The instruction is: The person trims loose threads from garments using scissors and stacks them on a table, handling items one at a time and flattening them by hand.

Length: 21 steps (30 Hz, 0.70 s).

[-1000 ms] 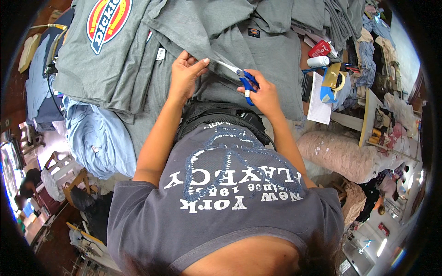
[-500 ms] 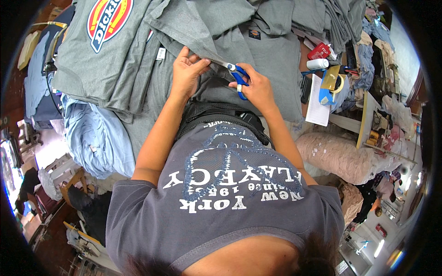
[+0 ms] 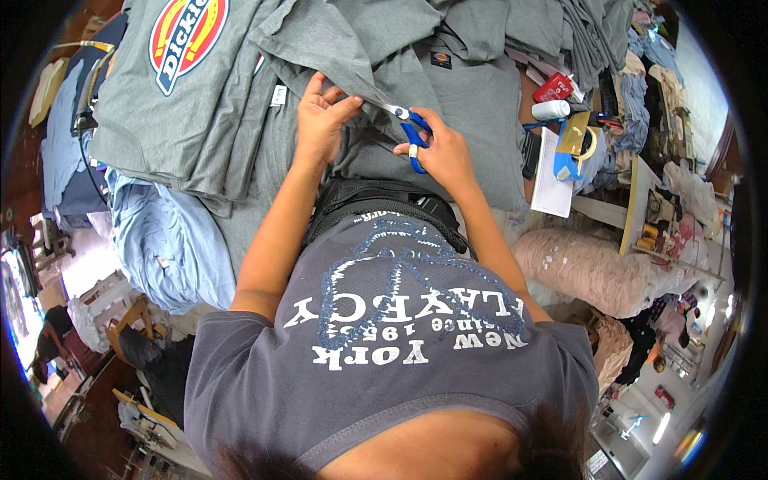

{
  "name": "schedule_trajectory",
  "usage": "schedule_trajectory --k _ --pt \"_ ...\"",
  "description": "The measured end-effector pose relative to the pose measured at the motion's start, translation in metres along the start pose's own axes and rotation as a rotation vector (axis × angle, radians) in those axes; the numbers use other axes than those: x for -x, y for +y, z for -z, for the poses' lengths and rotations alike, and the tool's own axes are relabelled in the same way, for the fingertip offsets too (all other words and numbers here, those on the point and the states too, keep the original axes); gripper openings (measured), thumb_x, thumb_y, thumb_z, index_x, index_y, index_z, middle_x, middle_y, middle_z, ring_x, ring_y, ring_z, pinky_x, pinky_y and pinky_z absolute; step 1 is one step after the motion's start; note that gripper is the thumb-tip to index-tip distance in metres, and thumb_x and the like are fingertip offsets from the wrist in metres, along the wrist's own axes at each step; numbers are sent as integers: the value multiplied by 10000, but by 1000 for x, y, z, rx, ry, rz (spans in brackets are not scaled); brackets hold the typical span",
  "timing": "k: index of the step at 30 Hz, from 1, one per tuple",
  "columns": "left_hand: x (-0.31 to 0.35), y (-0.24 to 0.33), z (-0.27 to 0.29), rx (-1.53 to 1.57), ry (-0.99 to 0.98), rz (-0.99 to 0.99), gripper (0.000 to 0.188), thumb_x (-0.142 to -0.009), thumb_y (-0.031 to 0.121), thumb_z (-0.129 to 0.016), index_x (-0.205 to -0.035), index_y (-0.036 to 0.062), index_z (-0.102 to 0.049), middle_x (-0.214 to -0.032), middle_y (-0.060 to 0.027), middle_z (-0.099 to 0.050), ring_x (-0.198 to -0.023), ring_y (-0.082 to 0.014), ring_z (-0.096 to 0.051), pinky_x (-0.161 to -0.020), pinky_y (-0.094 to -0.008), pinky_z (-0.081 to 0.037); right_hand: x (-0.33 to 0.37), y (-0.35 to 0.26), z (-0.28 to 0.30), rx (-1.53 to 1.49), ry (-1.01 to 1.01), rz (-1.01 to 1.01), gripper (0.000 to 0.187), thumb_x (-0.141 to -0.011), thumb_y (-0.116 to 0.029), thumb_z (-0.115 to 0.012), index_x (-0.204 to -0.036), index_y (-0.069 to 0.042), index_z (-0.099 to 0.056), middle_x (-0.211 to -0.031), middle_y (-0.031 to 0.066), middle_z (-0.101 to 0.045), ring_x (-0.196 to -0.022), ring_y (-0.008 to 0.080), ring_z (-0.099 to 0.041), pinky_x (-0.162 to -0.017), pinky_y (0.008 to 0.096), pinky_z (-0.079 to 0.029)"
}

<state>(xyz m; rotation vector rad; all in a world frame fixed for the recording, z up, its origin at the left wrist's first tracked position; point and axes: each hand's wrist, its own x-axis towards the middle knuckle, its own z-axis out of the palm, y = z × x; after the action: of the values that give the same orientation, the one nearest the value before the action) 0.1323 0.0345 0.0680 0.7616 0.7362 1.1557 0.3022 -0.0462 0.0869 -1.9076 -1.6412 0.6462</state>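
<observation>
A grey T-shirt lies spread over other grey garments in front of me, one hemmed edge lifted toward my hands. My left hand pinches that edge between thumb and fingers. In my right hand is a pair of scissors with blue handles, my thumb and fingers in the loops. The blades point left along the cloth edge, close to my left fingertips; their tips are partly lost against the fabric. Just left of my left hand, a small white label sits on the grey cloth.
Grey shirts with a large printed emblem are stacked at left, above light blue garments. At right lie a white notepad, a tape dispenser, a white bottle and a red box. A pinkish bundle stands below them.
Both hands have shifted very slightly to the left along with the scissors. The left hand keeps its pinch on the cloth edge.
</observation>
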Motion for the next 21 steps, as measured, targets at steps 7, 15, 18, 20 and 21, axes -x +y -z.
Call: schedule_trajectory --k 7,15,18,20,21 --pt "2 1 -3 7 -19 8 544 -704 -54 -600 -1180 54 -361 -935 -72 -576 -812 -136 -572 -667 -247 -483 -4 -3 -2 -57 -9 33 491 -580 -328 -732 -963 -108 -517 -674 81 -596 -603 245 -589 -546 327 -446" --pt "-9 -3 5 -10 51 -12 592 -692 -54 -616 -1206 43 -339 -898 -77 -575 -769 -127 -571 -637 -235 -479 3 4 -3 -95 -14 -31 500 -576 -315 -736 -956 -75 -518 -684 98 -594 -608 248 -589 -557 323 -451" --pt "-6 -2 1 0 29 -47 620 -691 -64 -613 -1224 32 -311 -901 -88 -571 -766 -125 -572 -631 -225 -478 -3 0 -4 0 13 -20 537 -561 -355 -738 -978 -95 -519 -685 97 -585 -624 251 -585 -564 334 -450" --pt "-6 -5 2 5 15 -64 636 -689 -71 -612 -1232 22 -293 -902 -96 -570 -761 -123 -572 -626 -218 -477 -9 -4 -2 16 -12 -20 560 -554 -382 -738 -991 -111 -519 -688 96 -579 -634 253 -582 -567 339 -448" --pt "-7 -6 2 7 7 -72 644 -689 -75 -611 -1236 17 -284 -903 -99 -570 -759 -122 -572 -623 -214 -477 -11 -7 -2 14 -13 -18 555 -558 -383 -735 -992 -114 -518 -684 97 -581 -631 256 -585 -562 341 -448"
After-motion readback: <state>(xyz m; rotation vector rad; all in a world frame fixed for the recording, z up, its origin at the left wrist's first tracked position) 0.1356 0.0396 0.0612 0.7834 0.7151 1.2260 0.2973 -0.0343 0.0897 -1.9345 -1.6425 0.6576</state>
